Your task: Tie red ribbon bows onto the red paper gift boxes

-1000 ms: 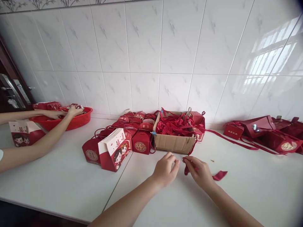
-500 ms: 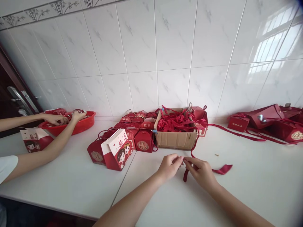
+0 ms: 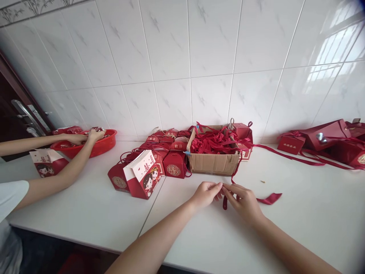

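A dark red ribbon (image 3: 269,198) lies across the white counter (image 3: 302,213) in front of me. My left hand (image 3: 205,193) and my right hand (image 3: 244,201) meet over it, fingertips pinched together on the ribbon near its middle. One end hangs down between my hands, the other trails out to the right. Just behind my hands stands an open cardboard box (image 3: 213,163) heaped with more red ribbons.
Several small red gift boxes (image 3: 173,163) and a red-and-white cartoon box (image 3: 142,173) stand left of the cardboard box. More red boxes (image 3: 322,140) lie at the far right. At the left, another person's hands (image 3: 85,136) reach into a red basin (image 3: 108,142).
My left hand has closed in to join my right hand on the ribbon. The view has shifted, so everything sits a little higher and farther right.
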Motion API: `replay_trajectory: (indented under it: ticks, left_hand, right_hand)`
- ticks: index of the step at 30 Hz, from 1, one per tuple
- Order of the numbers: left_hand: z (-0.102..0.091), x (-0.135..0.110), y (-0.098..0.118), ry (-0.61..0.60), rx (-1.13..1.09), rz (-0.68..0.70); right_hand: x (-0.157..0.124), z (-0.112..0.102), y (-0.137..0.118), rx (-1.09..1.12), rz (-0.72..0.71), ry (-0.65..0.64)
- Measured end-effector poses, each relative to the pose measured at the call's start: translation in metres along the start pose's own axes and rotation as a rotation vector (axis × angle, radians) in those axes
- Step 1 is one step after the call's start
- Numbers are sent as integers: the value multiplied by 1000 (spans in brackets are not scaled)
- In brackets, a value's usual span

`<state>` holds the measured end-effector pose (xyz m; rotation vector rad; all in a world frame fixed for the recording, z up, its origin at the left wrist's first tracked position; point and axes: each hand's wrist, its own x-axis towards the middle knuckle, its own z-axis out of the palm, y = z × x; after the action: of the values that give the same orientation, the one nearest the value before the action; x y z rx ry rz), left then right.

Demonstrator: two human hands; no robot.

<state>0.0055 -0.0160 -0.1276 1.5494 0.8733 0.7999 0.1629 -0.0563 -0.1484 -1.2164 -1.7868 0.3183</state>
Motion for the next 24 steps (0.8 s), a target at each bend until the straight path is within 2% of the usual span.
replay_trajectory:
  ticks: [8,13,17,20,24]
  left_hand:
    - [-3,2,-1,94,-39,-36]
    - [-3,4,2,99,-68,-21]
    - [-3,5,1,79,-63,-19]
    - [-3,3,0,58,-22,-27]
    - [-1,0,0,35,50,-22]
  right_hand:
    - [2,3,1,14,-41,-87]
    - [2,3,1,36,-104,-49]
    - [2,2,1,94,-101,-37]
    - [4,0,1,168,-60,-35]
    - [7,0,1,189,90,-65]
